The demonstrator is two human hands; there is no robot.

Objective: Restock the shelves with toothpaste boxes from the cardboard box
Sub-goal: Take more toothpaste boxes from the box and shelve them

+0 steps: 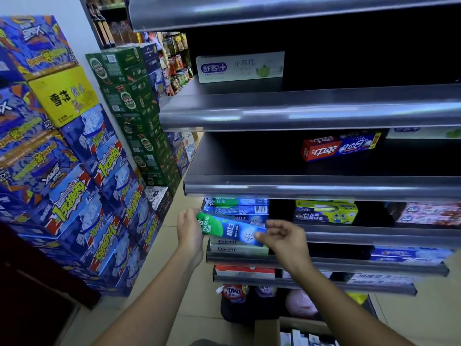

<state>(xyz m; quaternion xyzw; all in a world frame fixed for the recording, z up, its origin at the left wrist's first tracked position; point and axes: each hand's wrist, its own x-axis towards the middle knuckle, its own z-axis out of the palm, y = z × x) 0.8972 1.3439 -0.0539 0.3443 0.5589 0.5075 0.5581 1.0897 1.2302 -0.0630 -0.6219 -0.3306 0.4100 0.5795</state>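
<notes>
At far left, stacked beer cartons (74,171) against the wall; next, the left hand (189,231), fingers curled round the left end of a green-and-blue toothpaste box (232,229). Box held tilted, just in front of a stack of like boxes (237,208) on the dark shelves (299,116); the right hand (284,237) pinches its right end. Near, lower right: cardboard box (268,332) on the floor, small cartons visible inside.

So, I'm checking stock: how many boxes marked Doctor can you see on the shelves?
2, stacked at the left end of one shelf: the upper Doctor box lies on the lower Doctor box. The green and blue box held in front may hide more.
</notes>
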